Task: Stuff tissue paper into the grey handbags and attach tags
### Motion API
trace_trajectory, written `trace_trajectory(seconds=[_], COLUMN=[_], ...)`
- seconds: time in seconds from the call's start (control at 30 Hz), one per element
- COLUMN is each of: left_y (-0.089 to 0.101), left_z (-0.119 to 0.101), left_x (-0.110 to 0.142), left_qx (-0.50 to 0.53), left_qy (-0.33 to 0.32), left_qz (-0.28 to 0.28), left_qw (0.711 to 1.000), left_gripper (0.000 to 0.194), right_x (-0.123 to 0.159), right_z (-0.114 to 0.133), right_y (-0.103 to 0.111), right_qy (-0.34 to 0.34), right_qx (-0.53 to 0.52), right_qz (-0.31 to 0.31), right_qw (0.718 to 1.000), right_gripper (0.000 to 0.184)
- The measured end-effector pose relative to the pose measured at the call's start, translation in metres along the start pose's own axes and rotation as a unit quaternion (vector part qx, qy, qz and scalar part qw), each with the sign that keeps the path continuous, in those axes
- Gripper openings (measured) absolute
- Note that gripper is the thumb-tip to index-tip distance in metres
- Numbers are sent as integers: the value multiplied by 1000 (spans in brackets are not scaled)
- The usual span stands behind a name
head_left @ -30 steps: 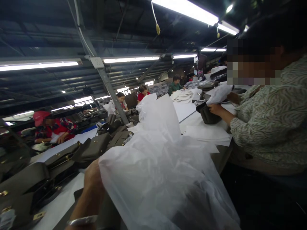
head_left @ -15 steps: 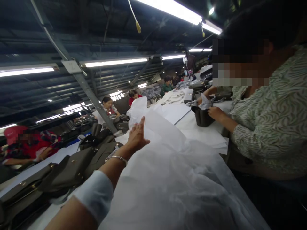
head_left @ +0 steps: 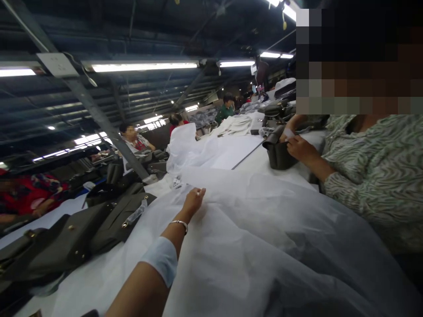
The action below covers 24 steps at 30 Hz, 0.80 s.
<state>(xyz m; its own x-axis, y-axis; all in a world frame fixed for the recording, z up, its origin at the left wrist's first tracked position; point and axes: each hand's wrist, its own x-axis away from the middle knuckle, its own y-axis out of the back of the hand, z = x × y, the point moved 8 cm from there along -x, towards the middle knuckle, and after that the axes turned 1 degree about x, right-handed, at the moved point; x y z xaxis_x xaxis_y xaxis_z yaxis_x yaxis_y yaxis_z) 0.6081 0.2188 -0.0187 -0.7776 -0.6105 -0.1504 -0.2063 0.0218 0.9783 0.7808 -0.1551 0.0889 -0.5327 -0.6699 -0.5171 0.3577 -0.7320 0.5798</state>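
Note:
My left hand (head_left: 193, 201), with a silver bracelet at the wrist and a pale blue sleeve band on the forearm, reaches forward over the work surface. Its fingers are closed on a large sheet of thin white tissue paper (head_left: 231, 229). The translucent, wrinkled sheet spreads from under my hand toward me and across to the right. Beyond my fingers stands a crumpled piece of white paper (head_left: 183, 143). My right hand is out of view.
Dark olive handbags (head_left: 66, 237) with gold fittings lie in a row on the left. At right, a co-worker in a patterned shirt (head_left: 370, 176) handles a dark bag (head_left: 280, 154). A slanted metal post (head_left: 102, 119) rises at left. Several other people sit farther back.
My left hand was open and spread over the paper; now its fingers have closed on the tissue paper. The sheet now spreads wider to the right. The view has shifted.

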Motion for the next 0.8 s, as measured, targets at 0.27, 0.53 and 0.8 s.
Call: trace_trajectory(seconds=[0.27,0.53,0.8], left_y=[27,17,143], left_z=[76,105,99], left_x=[7,-1,21], left_qx=[-104,-162,-183], left_qy=[120,54,95], left_qz=[-41,47,-52], left_qw=[986,984,977], left_gripper=[95,28,32], right_x=[-7,-8,-3], right_z=[-80,-124,-91], right_y=[-63,-74,-49], right_qy=[-165,-221,-236], right_qx=[-274,-267,-162], right_qz=[122,-86,-89], right_qw=[940,934,954], right_gripper=[64,68,72])
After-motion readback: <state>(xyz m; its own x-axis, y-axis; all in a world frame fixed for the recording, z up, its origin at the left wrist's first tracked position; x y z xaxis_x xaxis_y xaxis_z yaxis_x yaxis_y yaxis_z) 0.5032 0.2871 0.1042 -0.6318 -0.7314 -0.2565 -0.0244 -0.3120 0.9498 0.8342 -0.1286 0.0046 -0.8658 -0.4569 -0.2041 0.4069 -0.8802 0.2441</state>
